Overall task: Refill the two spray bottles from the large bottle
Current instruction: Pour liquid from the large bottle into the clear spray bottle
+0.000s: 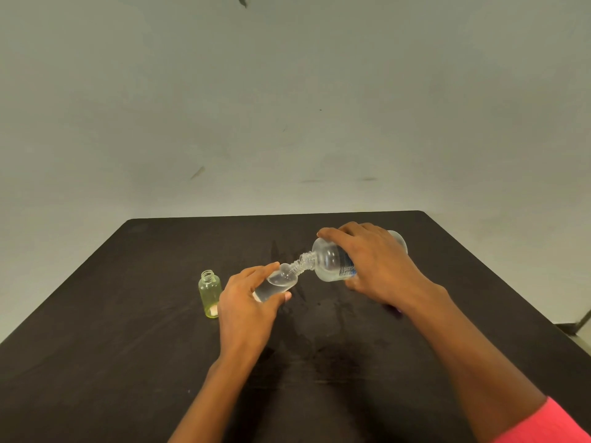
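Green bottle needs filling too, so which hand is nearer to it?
Left. The left hand, holding the clear small bottle, is just right of the green bottle; the right hand tips the large bottle farther right.

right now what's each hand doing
Left hand: grips the small clear bottle.
Right hand: grips the tilted large bottle.
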The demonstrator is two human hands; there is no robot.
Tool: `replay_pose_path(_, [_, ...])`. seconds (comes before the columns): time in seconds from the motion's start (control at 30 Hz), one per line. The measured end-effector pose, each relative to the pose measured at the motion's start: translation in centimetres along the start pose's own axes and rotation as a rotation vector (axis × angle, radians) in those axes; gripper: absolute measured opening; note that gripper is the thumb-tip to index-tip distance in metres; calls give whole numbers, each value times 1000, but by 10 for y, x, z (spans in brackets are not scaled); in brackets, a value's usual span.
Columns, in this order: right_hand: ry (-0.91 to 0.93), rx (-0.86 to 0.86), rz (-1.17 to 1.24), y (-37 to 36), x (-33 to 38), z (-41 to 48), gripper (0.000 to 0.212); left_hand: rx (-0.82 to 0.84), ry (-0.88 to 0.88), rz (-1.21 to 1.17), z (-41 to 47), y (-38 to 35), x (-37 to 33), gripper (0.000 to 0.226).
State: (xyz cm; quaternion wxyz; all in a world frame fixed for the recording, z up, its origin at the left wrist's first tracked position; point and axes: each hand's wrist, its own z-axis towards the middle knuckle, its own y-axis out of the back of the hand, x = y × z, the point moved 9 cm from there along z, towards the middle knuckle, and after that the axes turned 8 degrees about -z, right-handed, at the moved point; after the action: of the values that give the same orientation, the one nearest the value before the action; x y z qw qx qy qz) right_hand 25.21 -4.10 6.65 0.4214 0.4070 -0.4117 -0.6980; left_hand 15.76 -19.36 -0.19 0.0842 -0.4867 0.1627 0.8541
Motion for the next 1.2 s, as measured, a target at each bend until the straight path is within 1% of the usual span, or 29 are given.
replay_pose_path(1.2, [-2,10,-10,7,-1,-2,73,1,0,27,1,-3,-2,49])
